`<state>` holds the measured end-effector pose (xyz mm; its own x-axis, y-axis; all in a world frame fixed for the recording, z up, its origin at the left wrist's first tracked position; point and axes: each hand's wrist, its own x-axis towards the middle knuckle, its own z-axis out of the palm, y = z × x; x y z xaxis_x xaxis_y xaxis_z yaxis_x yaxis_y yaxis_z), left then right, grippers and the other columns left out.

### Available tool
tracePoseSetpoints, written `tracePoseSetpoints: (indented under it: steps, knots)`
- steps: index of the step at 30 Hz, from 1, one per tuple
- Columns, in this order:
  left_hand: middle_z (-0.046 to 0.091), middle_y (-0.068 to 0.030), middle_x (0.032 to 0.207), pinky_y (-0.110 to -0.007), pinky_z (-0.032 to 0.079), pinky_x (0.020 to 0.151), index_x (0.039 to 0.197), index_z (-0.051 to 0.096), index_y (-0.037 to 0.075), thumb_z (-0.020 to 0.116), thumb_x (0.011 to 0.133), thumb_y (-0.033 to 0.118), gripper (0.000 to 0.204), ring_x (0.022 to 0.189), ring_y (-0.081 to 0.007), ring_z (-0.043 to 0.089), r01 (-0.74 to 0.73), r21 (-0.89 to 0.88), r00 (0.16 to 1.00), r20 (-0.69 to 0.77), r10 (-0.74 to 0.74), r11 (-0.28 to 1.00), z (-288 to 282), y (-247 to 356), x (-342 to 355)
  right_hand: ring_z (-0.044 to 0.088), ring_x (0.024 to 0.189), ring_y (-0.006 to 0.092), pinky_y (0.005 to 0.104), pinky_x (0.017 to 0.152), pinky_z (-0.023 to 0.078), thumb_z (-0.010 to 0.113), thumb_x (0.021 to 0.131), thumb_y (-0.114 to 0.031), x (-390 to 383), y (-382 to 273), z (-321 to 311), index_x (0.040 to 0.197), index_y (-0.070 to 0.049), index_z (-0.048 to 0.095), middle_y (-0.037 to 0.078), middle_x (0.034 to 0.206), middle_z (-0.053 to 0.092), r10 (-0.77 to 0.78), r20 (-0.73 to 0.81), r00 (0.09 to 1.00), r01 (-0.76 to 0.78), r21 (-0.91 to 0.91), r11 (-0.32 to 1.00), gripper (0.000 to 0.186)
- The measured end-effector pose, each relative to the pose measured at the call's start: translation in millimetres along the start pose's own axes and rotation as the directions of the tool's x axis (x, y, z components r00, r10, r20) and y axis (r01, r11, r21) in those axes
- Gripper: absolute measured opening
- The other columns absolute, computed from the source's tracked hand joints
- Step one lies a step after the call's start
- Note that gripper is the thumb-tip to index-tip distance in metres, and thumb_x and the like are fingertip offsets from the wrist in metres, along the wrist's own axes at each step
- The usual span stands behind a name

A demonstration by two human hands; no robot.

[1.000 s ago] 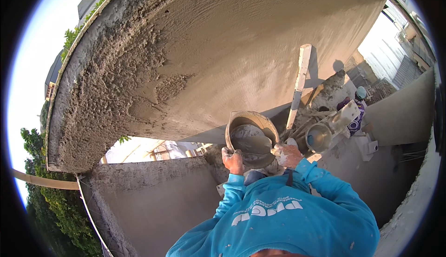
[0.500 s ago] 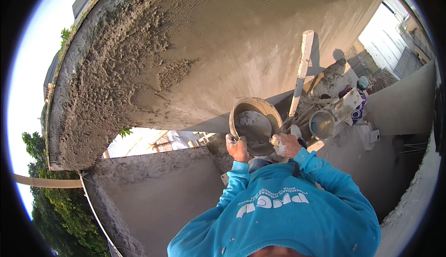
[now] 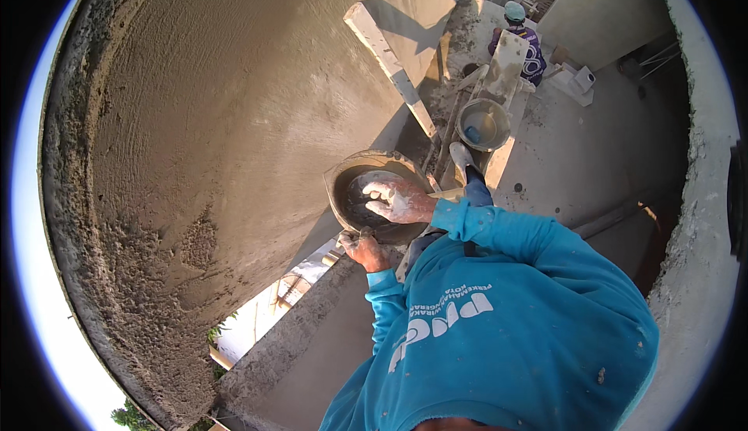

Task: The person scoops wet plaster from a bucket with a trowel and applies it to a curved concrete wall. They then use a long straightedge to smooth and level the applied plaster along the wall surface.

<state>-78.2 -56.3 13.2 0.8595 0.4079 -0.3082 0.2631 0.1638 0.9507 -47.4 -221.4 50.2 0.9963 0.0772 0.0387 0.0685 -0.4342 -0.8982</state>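
Observation:
My left hand grips the lower-left rim of a mud-stained bucket with grey wet mix inside. My right hand, coated with pale mortar, is over the bucket's opening, its fingers bent but apart, with nothing visible between them. Beside them rises a curved plastered wall, rough at its left and lower parts and smoother toward the middle. My foot in a pale shoe stands beyond the bucket, to its right.
A pale timber post leans by the wall. A second bucket sits on boards. A person in a purple top and pale cap is lower down at upper right. A concrete ledge and rough edge flank me.
The view has swung, shifting the post and far person up and left. My right hand has left the bucket's right rim and moved over its opening, fingers opened. My left hand still holds the rim.

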Motion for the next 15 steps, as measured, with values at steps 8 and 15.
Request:
tracePoseSetpoints:
  steps: [8, 15]
  knots:
    - [0.057, -0.0048, 0.101, -0.028, 0.049, 0.076, 0.107, 0.049, 0.003, 0.070, 0.078, -0.006, 0.036, 0.089, -0.0129, 0.053, 0.086, 0.073, 0.978, 0.184, -0.098, 0.994, 118.8, -46.5, 3.7, 0.055, 0.076, 0.0101, 0.0274, 0.060, 0.048, 0.063, 0.097, -0.014, 81.9, 28.2, -54.7, 0.111, 0.000, 0.056, 0.004, 0.089, 0.058, 0.471, 0.180, 0.864, -0.255, 0.962, 0.100, 0.020]
    - [0.060, -0.0140, 0.105, -0.035, 0.049, 0.088, 0.116, 0.046, 0.001, 0.082, 0.075, 0.015, 0.056, 0.098, -0.0240, 0.061, -0.458, 0.551, 0.790, 0.612, 0.035, 0.697, 264.5, -79.8, 10.6, 0.050, 0.053, 0.0124, 0.0312, 0.052, 0.052, 0.052, 0.102, -0.033, 62.0, 133.3, -195.8, 0.087, -0.007, 0.056, 0.001, 0.065, 0.047, 0.807, -0.095, 0.583, -0.144, 0.965, 0.218, 0.031]
